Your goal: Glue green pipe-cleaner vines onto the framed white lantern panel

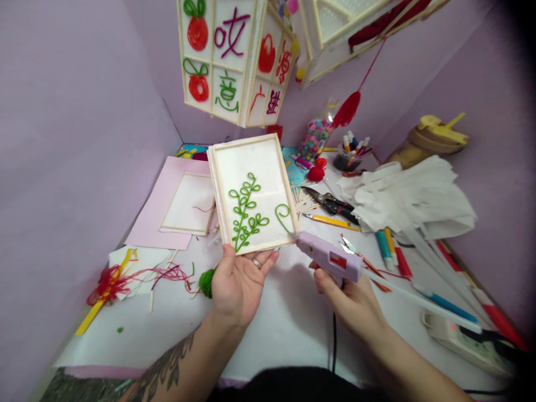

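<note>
My left hand (243, 279) grips the lower edge of a white panel lantern (255, 162) with wooden strips along its borders, thumb in front and fingers beneath. Green yarn (244, 215) forms a leafy branch on the panel, and a green yarn curl (283, 215) lies near its right border. Wrapped round the handle of a lilac hot glue gun (324, 254), my right hand (349, 301) points the nozzle at the panel's lower right corner, by the tail of the curl. Whether the nozzle touches the panel I cannot tell. A green yarn ball (206, 283) sits beside my left hand.
Two decorated lanterns (218, 61) hang above, one with a red tassel (347, 109). Pruning shears (330, 202), markers (383, 249) and white fabric (414, 195) lie at right, with a power strip (464, 338) in front. Red yarn (109, 283) is tangled at left.
</note>
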Motion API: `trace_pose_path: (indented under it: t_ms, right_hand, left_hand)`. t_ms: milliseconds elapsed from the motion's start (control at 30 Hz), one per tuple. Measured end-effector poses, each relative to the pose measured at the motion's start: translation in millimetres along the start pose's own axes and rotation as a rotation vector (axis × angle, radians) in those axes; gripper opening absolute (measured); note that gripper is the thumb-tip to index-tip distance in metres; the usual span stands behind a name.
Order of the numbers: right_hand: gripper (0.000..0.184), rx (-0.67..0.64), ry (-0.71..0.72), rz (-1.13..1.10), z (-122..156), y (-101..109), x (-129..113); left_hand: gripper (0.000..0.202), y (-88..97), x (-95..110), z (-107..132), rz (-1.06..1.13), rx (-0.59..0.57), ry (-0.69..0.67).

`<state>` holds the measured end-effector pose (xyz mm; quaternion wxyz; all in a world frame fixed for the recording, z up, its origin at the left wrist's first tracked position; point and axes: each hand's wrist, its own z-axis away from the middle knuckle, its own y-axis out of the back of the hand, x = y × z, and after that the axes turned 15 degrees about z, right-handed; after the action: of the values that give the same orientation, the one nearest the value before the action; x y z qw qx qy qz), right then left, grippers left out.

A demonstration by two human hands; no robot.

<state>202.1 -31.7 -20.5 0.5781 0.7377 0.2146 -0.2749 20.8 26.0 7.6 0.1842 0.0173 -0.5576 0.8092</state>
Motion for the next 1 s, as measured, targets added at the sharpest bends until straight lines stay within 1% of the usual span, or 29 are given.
trace_pose_path:
  t_ms: [567,767,1000]
  right_hand:
    - [0.021,0.007,0.019,-0.008,-0.5,-1.4,0.5]
    - [0.018,0.013,0.078,-0.065,-1.5,2.7,-1.7]
    - [0.015,0.029,0.099,-0.141,7.3,2.6,7.4]
  left_hand:
    - [0.047,1.5,-1.9,0.8,-0.022,-0.005,0.019]
    - [0.047,2.3,-3.6,1.3,-0.029,-0.001,0.033]
    - [0.047,1.3,-4.1,1.6,-0.008,0.003,0.033]
